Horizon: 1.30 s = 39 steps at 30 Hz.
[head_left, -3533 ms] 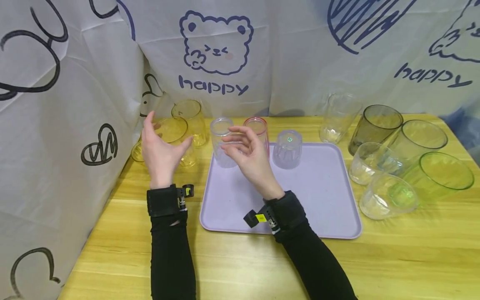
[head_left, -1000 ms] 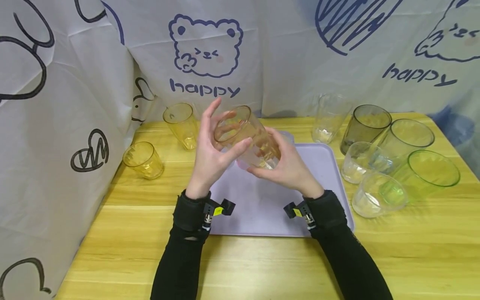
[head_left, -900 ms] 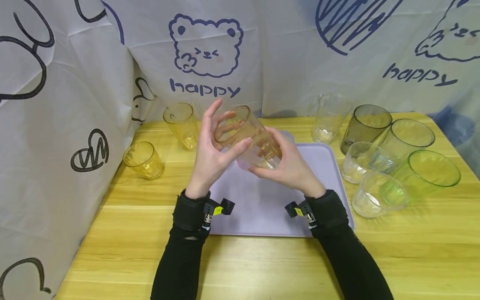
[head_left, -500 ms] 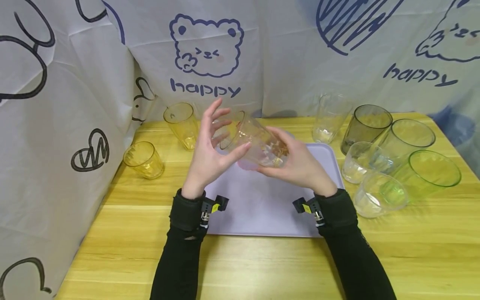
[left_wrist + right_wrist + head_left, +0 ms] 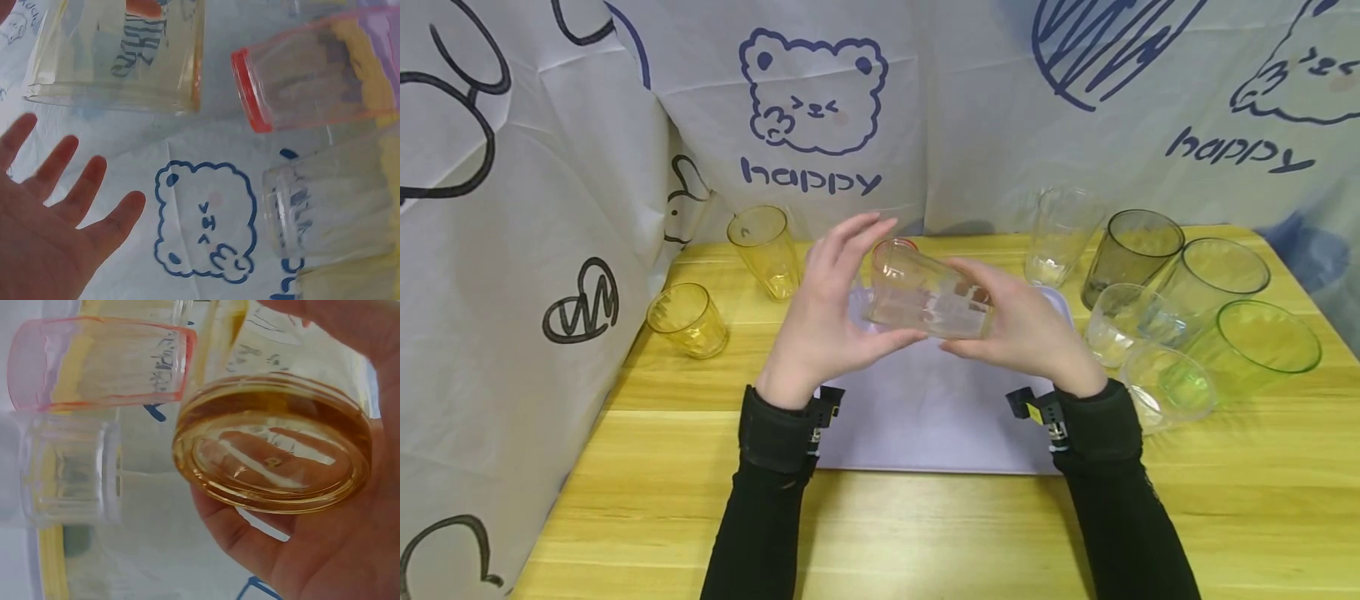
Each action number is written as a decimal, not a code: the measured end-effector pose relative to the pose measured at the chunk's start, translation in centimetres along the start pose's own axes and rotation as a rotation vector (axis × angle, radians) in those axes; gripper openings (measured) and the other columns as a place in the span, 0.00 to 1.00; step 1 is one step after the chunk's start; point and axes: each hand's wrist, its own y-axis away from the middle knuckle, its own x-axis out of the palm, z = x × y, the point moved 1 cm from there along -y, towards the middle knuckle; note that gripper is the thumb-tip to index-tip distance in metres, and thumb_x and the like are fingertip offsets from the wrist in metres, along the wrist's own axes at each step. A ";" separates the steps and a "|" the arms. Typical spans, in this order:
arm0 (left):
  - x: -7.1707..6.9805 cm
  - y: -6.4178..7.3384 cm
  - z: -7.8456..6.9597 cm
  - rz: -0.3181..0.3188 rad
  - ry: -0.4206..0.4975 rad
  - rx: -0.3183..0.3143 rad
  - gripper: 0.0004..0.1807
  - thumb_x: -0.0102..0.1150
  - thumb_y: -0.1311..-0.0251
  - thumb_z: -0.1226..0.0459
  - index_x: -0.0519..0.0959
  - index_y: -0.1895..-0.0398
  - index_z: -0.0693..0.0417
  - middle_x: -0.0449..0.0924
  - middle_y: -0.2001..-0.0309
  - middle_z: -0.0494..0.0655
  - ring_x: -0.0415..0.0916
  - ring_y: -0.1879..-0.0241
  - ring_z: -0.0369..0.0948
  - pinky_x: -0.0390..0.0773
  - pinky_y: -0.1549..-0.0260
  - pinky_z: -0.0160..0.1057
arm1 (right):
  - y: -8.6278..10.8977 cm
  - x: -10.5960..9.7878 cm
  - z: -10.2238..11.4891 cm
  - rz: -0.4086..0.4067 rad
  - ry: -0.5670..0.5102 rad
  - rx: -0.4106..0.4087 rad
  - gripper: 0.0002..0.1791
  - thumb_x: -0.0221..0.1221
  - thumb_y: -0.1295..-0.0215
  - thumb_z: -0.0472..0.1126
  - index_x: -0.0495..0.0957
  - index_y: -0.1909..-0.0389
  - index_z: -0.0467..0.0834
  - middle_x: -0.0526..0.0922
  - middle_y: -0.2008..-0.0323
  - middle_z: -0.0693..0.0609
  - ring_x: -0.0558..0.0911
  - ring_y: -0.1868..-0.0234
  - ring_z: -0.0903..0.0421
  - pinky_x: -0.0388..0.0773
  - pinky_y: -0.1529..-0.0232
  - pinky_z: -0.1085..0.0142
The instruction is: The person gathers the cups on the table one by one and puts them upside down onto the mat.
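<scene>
A pale amber glass tumbler (image 5: 928, 304) is held almost on its side above the lilac tray (image 5: 940, 425), its mouth toward the left. My right hand (image 5: 1026, 321) grips it around the base end; the thick amber base (image 5: 275, 456) faces the right wrist camera. At the mouth end is my left hand (image 5: 823, 321), fingers spread and thumb extended. In the left wrist view, the left fingertips (image 5: 94, 169) sit apart from the rim. Behind the tumbler stands a pink-rimmed glass (image 5: 312, 78), with a clear glass (image 5: 334, 200) beside it.
Two yellow glasses, a tall one (image 5: 763, 250) and a short one (image 5: 687, 321), stand at the left. On the right are a smoky glass (image 5: 1131, 254), a green glass (image 5: 1262, 350) and several clear ones. A short clear tumbler (image 5: 75, 472) stands upside down on the tray.
The amber tumbler has come from the left to above the tray. Lately it has tipped further toward horizontal, its base moving right with my right hand. My left hand has turned at the rim.
</scene>
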 end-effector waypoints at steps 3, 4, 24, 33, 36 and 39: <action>0.1 0.0 -0.3 0.039 -0.091 0.022 0.59 0.86 0.67 0.48 0.65 0.27 0.46 0.65 0.28 0.51 0.63 0.29 0.50 0.65 0.29 0.53 | 0.1 -0.2 0.1 0.012 0.029 0.008 0.50 0.77 0.52 0.42 0.64 0.27 0.41 0.80 0.40 0.42 0.84 0.52 0.45 0.84 0.55 0.52; 0.2 0.0 -0.4 0.051 -0.119 0.029 0.60 0.86 0.68 0.47 0.65 0.26 0.45 0.65 0.28 0.51 0.63 0.29 0.50 0.65 0.29 0.53 | 0.1 -0.3 0.2 0.017 0.041 0.010 0.51 0.77 0.52 0.43 0.64 0.27 0.41 0.80 0.39 0.42 0.84 0.52 0.45 0.84 0.55 0.52; 2.4 0.0 -0.5 0.198 -0.323 0.077 0.57 0.89 0.72 0.57 0.69 0.29 0.42 0.73 0.33 0.45 0.68 0.31 0.49 0.73 0.33 0.52 | 0.5 -0.8 0.5 0.077 0.075 0.017 0.51 0.78 0.52 0.44 0.63 0.26 0.42 0.76 0.34 0.42 0.86 0.51 0.43 0.86 0.53 0.50; 2.3 0.0 -0.2 0.163 -0.326 0.109 0.46 0.85 0.67 0.57 0.76 0.36 0.45 0.77 0.38 0.45 0.71 0.35 0.47 0.77 0.38 0.49 | 0.5 -0.9 0.5 0.040 0.091 0.007 0.50 0.79 0.54 0.45 0.66 0.29 0.42 0.79 0.37 0.43 0.87 0.53 0.44 0.86 0.56 0.51; 2.3 0.0 -0.2 0.162 -0.321 0.111 0.45 0.85 0.67 0.58 0.77 0.37 0.45 0.77 0.38 0.46 0.71 0.35 0.48 0.77 0.37 0.48 | 0.5 -0.9 0.5 0.028 0.102 0.003 0.50 0.79 0.55 0.46 0.67 0.29 0.43 0.79 0.37 0.43 0.87 0.53 0.44 0.86 0.56 0.51; 2.2 0.0 -0.2 0.163 -0.320 0.114 0.45 0.85 0.67 0.58 0.77 0.37 0.46 0.77 0.38 0.46 0.71 0.35 0.48 0.76 0.36 0.48 | 0.6 -1.0 0.7 0.023 0.102 -0.002 0.51 0.80 0.55 0.47 0.67 0.29 0.43 0.79 0.37 0.44 0.87 0.53 0.44 0.86 0.56 0.51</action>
